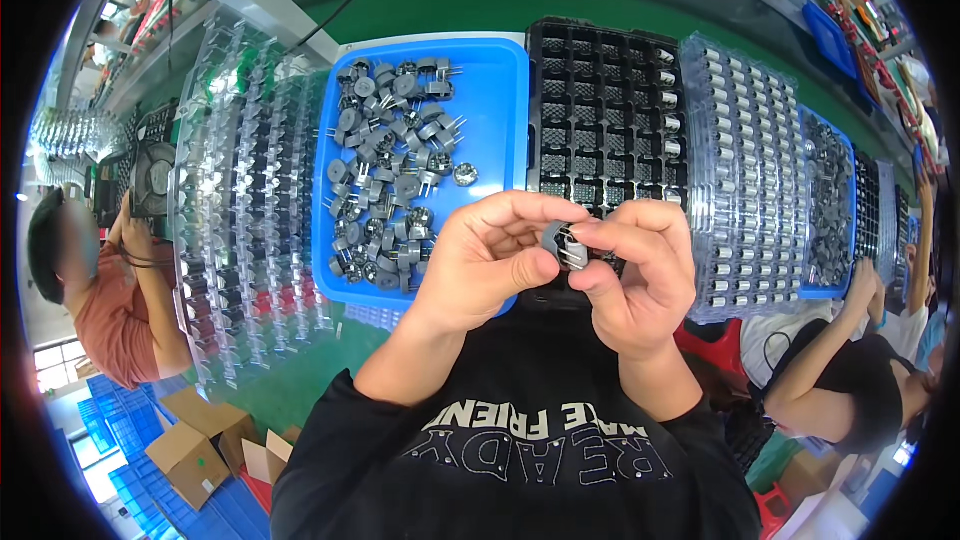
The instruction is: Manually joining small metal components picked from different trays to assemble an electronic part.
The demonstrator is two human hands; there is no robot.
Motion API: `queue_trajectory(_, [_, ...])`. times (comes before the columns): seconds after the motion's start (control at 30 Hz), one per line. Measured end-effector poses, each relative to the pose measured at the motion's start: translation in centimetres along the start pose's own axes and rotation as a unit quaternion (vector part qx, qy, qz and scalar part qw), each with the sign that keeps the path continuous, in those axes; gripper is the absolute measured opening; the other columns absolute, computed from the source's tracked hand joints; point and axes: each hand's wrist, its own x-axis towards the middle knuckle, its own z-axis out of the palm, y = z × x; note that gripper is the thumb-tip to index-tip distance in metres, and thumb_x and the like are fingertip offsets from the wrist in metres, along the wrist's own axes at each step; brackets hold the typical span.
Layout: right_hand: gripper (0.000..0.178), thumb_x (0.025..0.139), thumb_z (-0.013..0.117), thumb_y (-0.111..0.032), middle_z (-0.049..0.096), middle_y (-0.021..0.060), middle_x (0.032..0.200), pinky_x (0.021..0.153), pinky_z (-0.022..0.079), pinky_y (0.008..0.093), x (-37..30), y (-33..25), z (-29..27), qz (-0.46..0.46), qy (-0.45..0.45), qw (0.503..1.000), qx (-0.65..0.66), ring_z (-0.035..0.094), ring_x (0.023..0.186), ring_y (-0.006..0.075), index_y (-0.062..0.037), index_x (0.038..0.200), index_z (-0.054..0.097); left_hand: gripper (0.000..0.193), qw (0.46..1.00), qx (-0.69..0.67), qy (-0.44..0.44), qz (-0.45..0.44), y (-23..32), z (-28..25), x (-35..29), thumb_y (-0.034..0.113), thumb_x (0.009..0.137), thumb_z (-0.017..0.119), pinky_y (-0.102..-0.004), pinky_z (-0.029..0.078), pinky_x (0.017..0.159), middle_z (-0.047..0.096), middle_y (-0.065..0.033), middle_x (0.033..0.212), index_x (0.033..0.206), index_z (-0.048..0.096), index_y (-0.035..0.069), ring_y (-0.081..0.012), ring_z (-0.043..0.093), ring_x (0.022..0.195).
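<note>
Both hands pinch one small grey part (560, 238) with metal pins: the left hand (480, 265) grips its body, the right hand (635, 275) closes on it from the other side, raised close to the face, seemingly for inspection. Beyond lie a blue tray (495, 110) of loose parts, a black grid tray (600, 110) and clear stacked trays (245, 200) on a green bench (440, 5). Other workers sit at either side.

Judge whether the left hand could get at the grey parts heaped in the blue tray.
Probably yes: the left hand hovers beside the blue tray, nothing covering the grey parts, though its fingers pinch a small part.
</note>
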Motion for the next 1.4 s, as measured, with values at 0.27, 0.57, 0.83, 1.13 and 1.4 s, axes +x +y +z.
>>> queue_trajectory(0.27, [0.031,0.083,0.084,-0.023,0.062,0.0069,0.095,0.068,0.051,0.0283,-0.2,-0.3,0.0,0.002,-0.028,0.999,-0.020,0.061,0.079,0.0175,-0.0049,0.107,0.076,0.052,1.000,-0.003,0.003,-0.026,0.6,-0.2,-0.5,0.021,0.085,0.085,-0.0333,0.054,0.097,0.070,-0.0173,0.121,0.123,0.063,-0.006,-0.0226,0.068,0.112])
queue_trajectory(0.57, [0.028,0.083,0.084,-0.017,0.066,0.0090,0.094,0.068,0.052,0.0307,-1.0,0.3,-0.1,-0.001,-0.071,0.997,-0.021,0.064,0.079,0.0205,-0.0030,0.105,0.074,0.049,0.999,-0.003,0.014,-0.042,-0.6,-0.9,-1.6,0.015,0.082,0.087,-0.0323,0.055,0.091,0.066,-0.0138,0.121,0.121,0.066,-0.005,-0.0203,0.067,0.107])
queue_trajectory(0.83, [0.020,0.075,0.084,-0.001,0.069,0.0102,0.088,0.068,0.052,0.0306,-2.4,0.1,-0.4,0.051,-0.060,0.997,0.017,0.064,0.078,0.0203,-0.0030,0.088,0.068,0.036,0.993,0.091,0.049,0.057,-1.4,0.2,-2.3,0.000,0.088,0.078,-0.0299,0.056,0.083,0.063,-0.0111,0.116,0.121,0.065,-0.007,-0.0160,0.065,0.099])
queue_trajectory(1.13, [0.005,0.085,0.067,-0.001,0.063,0.0138,0.084,0.070,0.050,0.0406,1.3,3.4,-7.6,0.153,-0.171,0.921,-0.315,0.062,0.077,0.0348,-0.0019,0.088,0.064,0.052,0.733,0.664,0.135,0.063,1.6,-1.9,-1.2,-0.001,0.072,0.082,-0.0342,0.056,0.080,0.069,-0.0119,0.118,0.122,0.069,0.005,-0.0214,0.066,0.086])
queue_trajectory(1.4, [0.012,0.074,0.073,-0.004,0.065,0.0040,0.099,0.088,0.049,0.0416,3.0,8.4,-9.6,-0.011,-0.198,0.830,-0.521,0.058,0.104,0.0299,-0.0096,0.083,0.067,0.036,0.569,0.819,0.077,0.006,2.6,-4.0,2.4,0.005,0.077,0.077,-0.0459,0.048,0.093,0.067,-0.0126,0.111,0.112,0.070,0.007,-0.0344,0.063,0.107])
